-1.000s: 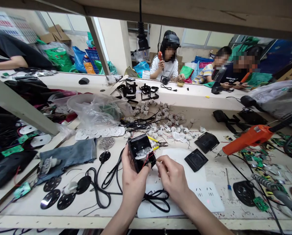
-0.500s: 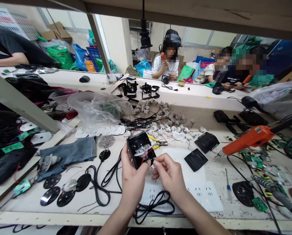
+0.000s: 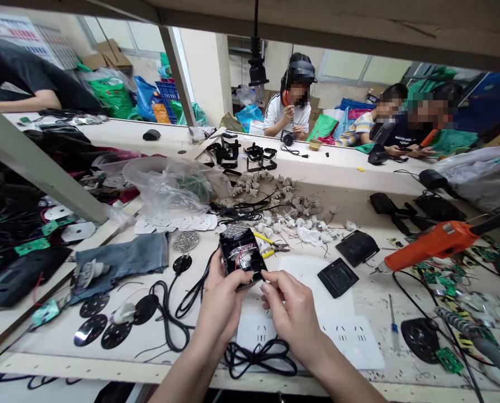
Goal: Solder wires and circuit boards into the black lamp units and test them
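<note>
My left hand (image 3: 222,296) grips an open black plastic housing (image 3: 225,252), its thumb pressed inside the lower edge. Within the housing show a clear, shiny part (image 3: 245,258) and thin red wires. At the lower right corner of the housing, my right hand (image 3: 294,305) has its thumb and fingers pinched together; whatever lies between them is hidden. A tied bundle of black cord (image 3: 270,358) rests below the hands, on white socket panels (image 3: 354,336). Yellow-handled pliers (image 3: 267,242) lie just behind the housing. Two black covers (image 3: 338,277) sit to the right.
An orange electric screwdriver (image 3: 432,246) points in from the right, above green circuit boards (image 3: 449,358). A blue-handled screwdriver (image 3: 393,322) lies nearby. White lamp sockets (image 3: 283,207) are heaped behind. Left are a denim cloth (image 3: 128,257) and black discs (image 3: 90,330). Co-workers sit across the bench.
The housing has tipped, so its interior and a round, patterned face at its far end now show more. My right hand stays pinched at its corner. The whole view has shifted slightly.
</note>
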A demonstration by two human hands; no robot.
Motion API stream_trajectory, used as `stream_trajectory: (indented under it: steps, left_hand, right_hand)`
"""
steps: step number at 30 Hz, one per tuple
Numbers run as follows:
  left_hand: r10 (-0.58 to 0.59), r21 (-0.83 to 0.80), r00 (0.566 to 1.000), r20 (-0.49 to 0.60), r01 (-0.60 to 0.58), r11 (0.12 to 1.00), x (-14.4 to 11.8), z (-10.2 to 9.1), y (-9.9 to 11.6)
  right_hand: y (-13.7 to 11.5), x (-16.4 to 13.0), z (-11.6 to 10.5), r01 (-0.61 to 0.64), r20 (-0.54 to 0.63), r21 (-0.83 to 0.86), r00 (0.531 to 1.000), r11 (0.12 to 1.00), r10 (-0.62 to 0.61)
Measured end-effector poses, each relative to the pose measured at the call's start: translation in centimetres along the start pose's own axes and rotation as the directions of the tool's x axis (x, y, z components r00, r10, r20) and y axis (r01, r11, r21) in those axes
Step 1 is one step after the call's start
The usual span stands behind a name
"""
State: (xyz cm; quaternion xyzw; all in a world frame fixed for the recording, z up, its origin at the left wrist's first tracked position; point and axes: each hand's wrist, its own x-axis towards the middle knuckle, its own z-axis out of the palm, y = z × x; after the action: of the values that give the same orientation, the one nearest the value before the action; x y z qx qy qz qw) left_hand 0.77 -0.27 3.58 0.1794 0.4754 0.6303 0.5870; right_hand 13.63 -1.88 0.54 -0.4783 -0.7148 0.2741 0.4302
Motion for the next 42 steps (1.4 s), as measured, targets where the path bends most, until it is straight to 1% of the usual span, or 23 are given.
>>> stream_trajectory:
  steps: [3,8,13,15,18,20,22,25,28,30,32,34,39,42]
  left_hand:
    - [-0.030,0.003,1.000,-0.002,0.030,1.000,-0.1,0.1,0.1]
    - [-0.095,-0.003,0.995,0.028,0.095,0.995,-0.3,0.1,0.3]
    - [-0.109,0.029,0.994,0.025,0.109,0.994,-0.4,0.2,0.3]
    - [-0.079,0.037,0.997,0.026,0.078,0.996,-0.4,0.2,0.2]
    - [-0.014,0.049,1.000,0.014,0.013,0.999,-0.6,0.3,0.0]
    - [-0.004,0.062,1.000,0.018,0.003,0.998,-0.7,0.4,0.0]
    - [-0.006,0.073,1.000,0.028,0.004,0.997,-0.8,0.4,0.0]
    - [0.022,0.095,0.999,0.035,-0.026,0.995,-0.9,0.4,-0.2]
    - [0.066,0.135,0.996,0.053,-0.072,0.988,-0.9,0.3,-0.7]
    - [0.101,0.169,0.993,0.066,-0.111,0.979,-0.9,0.2,-1.1]
    - [0.126,0.199,0.989,0.077,-0.139,0.970,-0.8,0.1,-1.4]
    - [0.145,0.215,0.986,0.087,-0.161,0.963,-0.7,0.0,-1.6]
    - [0.201,0.253,0.973,0.112,-0.223,0.941,-0.7,-0.2,-1.8]
    - [0.242,0.324,0.962,0.129,-0.272,0.906,-0.8,-0.3,-2.0]
  right_hand:
    - [0.1,-0.1,0.1,-0.036,0.020,0.021,0.999,0.999,0.035]
    - [0.3,-0.1,0.0,-0.034,0.012,0.049,0.999,0.998,0.033]
    - [0.0,-0.1,-0.7,0.020,0.018,-0.038,1.000,0.999,-0.019]
    - [-0.1,-0.1,-0.8,-0.021,0.031,-0.028,0.999,0.999,0.022]
    - [-0.2,-0.2,-0.9,-0.134,0.044,0.065,0.990,0.989,0.131]
    - [-0.1,-0.1,-1.0,-0.197,0.060,0.136,0.980,0.971,0.190]
    - [-0.1,0.0,-1.3,-0.257,0.095,0.172,0.965,0.951,0.243]
    - [-0.1,0.1,-1.9,-0.326,0.153,0.157,0.941,0.932,0.303]
    - [-0.3,0.3,-2.3,-0.349,0.164,0.140,0.931,0.926,0.326]
    - [-0.5,0.5,-2.3,-0.428,0.186,0.225,0.901,0.875,0.393]
    - [-0.5,0.7,-2.2,-0.527,0.232,0.340,0.850,0.779,0.473]
    - [-0.5,0.7,-2.0,-0.576,0.257,0.410,0.817,0.707,0.517]
    - [-0.7,0.6,-1.7,-0.585,0.240,0.491,0.803,0.646,0.545]
    - [-0.9,0.7,-2.1,-0.606,0.284,0.543,0.784,0.580,0.553]
